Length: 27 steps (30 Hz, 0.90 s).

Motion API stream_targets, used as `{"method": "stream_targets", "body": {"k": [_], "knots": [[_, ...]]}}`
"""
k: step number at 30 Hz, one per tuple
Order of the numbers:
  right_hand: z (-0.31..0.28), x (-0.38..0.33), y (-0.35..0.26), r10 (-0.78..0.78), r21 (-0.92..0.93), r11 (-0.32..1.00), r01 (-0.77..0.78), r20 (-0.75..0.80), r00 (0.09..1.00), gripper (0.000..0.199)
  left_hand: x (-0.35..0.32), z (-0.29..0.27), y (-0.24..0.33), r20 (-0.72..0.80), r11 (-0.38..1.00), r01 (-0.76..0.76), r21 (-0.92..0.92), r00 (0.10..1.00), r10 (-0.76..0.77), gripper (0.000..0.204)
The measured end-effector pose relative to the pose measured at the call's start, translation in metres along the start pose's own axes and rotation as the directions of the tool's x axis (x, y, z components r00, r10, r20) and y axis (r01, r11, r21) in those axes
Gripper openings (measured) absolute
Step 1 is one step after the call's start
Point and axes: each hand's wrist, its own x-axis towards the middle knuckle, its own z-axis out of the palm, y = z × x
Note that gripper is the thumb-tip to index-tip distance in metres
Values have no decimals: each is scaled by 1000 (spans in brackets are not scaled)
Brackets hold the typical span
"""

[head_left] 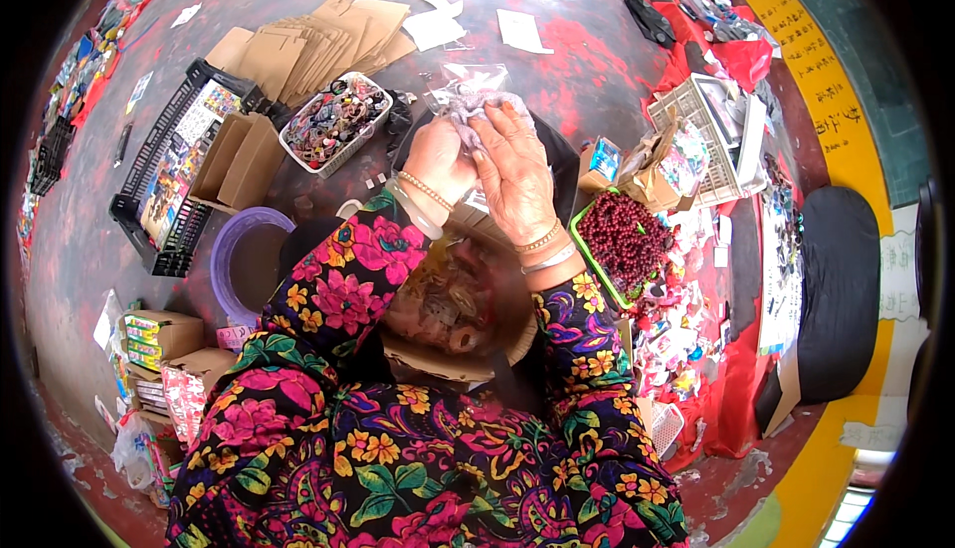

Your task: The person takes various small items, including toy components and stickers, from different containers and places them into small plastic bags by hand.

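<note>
In front of me, my left hand (pixel 438 162) is closed, gripping the near-left side of a soft, pale lilac bundle (pixel 487 102). A clear plastic bag (pixel 472 77) sticks out beyond the bundle; whether it wraps all of it is hidden by my hands. My right hand (pixel 517 172) lies against the bundle's right side, its fingers stretched out and flat, thumb toward the left hand. Beaded bracelets and pale bangles circle both wrists. Below my forearms is an open cardboard box (pixel 428 357) with crumpled clear plastic (pixel 438 299) inside.
On the left are a purple tub (pixel 221 268), a black crate (pixel 129 212) and a white basket of small colourful pieces (pixel 373 100). Flattened cardboard (pixel 328 46) lies beyond. To the right, dark red beads (pixel 627 245) fill a green tray (pixel 597 277), near a cream crate (pixel 686 100).
</note>
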Motion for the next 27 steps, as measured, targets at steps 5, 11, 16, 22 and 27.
{"method": "stream_targets", "body": {"k": [5,11,16,22,27], "knots": [[-7,-2,-5,-44,54,998,43,27,999,33,1,5,25,103,1000,20,-24,995,-17,29],[-2,-9,-3,-103,39,994,103,15,995,32,-2,17,37,-24,998,-58,40,998,59,31],[-10,-16,17,-50,20,998,51,-33,998,24,-2,15,40,-41,991,-123,56,991,126,22],[-32,-17,27,619,724,256,-641,387,684,17,-12,32,40,-51,970,-174,172,981,185,34],[-24,-5,8,630,850,-93,-518,453,631,20,-12,31,18,165,961,-229,156,965,203,35]]}}
